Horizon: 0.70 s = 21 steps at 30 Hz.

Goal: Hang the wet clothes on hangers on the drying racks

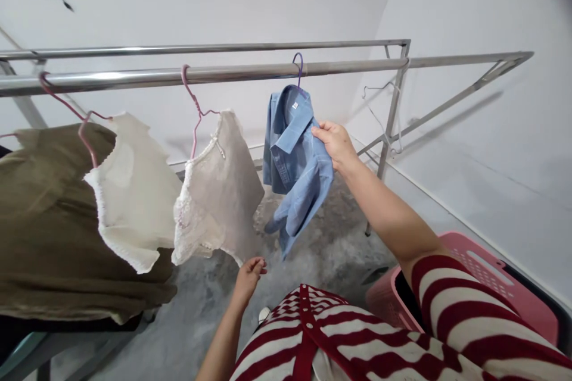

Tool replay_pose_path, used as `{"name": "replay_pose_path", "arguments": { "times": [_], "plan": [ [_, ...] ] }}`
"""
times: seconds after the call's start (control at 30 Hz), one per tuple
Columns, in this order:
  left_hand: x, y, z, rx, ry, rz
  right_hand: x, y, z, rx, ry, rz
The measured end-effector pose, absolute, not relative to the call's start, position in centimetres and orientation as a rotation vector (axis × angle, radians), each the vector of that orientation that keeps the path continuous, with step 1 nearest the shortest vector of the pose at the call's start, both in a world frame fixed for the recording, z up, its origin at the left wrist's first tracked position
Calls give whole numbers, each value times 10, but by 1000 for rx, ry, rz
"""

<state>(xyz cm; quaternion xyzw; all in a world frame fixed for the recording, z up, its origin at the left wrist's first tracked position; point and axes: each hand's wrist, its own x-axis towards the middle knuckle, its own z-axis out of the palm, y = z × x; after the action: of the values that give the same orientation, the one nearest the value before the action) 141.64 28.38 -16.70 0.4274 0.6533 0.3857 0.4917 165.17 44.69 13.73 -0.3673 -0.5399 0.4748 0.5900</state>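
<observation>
A small blue shirt (292, 164) hangs on a purple hanger (298, 68) from the front steel rail (214, 73). My right hand (335, 143) is raised and pinches the shirt's right shoulder. My left hand (249, 277) hangs low below the garments with its fingers curled loosely; nothing shows in it, and it sits just under the hem of a beige lace-trimmed top (218, 190) without clearly touching it. That top hangs on a pink hanger (192, 101).
A cream top (134, 190) and an olive garment (49, 220) hang further left on the same rail. A second rail (201, 47) runs behind. A pink laundry basket (491, 277) stands at my right. White walls enclose the grey concrete floor (330, 250).
</observation>
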Motion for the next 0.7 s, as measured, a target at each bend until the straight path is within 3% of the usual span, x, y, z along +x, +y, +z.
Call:
{"name": "replay_pose_path", "arguments": {
  "times": [0.37,0.7],
  "plan": [
    [1439,288,-163,1238,1495,782,1675,418,102,-892,-1459,1011],
    [1513,298,-146,1556,1200,404,1818,315,-114,-1657,-1208,1067]
  ]
}}
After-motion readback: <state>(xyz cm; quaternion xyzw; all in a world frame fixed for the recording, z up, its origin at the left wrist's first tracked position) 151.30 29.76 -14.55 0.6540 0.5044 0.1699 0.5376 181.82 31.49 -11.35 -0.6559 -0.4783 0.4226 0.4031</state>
